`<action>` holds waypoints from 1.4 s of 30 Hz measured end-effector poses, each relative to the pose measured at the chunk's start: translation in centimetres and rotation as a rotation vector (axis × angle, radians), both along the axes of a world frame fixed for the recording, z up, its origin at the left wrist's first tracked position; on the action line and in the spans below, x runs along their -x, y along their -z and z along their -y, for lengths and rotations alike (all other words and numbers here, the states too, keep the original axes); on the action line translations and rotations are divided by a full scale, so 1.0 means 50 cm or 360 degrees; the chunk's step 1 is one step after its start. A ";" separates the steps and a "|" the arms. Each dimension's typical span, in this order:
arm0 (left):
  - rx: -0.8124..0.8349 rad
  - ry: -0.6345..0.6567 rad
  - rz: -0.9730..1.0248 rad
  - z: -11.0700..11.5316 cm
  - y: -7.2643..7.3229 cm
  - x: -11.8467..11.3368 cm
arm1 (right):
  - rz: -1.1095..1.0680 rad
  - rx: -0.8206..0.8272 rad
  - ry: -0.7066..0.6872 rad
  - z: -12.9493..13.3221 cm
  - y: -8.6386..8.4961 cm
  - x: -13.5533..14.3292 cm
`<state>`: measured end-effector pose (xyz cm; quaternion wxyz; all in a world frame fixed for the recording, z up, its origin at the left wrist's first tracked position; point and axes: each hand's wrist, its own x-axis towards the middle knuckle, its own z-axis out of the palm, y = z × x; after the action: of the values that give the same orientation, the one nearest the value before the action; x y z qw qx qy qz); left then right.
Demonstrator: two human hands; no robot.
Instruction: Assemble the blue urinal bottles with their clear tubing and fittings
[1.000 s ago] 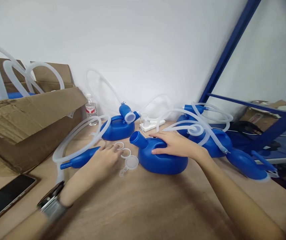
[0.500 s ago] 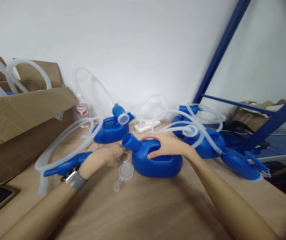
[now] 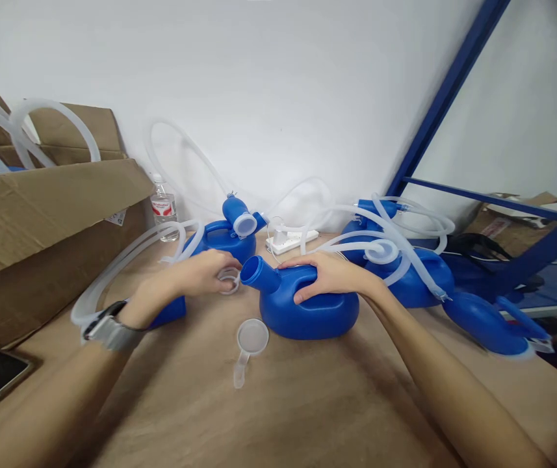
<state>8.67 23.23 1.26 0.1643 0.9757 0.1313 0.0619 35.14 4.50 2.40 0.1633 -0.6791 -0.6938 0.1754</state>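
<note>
One blue jug (image 3: 308,318) — smooth, rounded — stands open-mouthed.

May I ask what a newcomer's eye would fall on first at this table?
Probably the blue jug at the center, its open spout tilted left, with the right hand gripping it from above. Just left of that spout, the left hand handles pale rings. Pale hoses also stand out, looping from the cardboard box at far left.
</note>
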 end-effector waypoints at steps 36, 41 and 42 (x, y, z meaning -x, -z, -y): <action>0.0401 -0.0068 0.0314 0.050 -0.057 0.007 | -0.0049 0.0006 -0.0062 -0.001 0.002 -0.001; 0.0450 -0.0082 0.0346 0.050 -0.053 0.006 | -0.0046 -0.0011 -0.0079 -0.003 0.002 -0.001; 0.0444 -0.0081 0.0352 0.051 -0.053 0.005 | -0.0046 -0.0007 -0.0076 -0.003 0.002 -0.001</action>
<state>8.41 20.70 3.92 0.3100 0.9270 0.1445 0.1541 35.18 4.65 2.30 0.1707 -0.6594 -0.7077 0.1875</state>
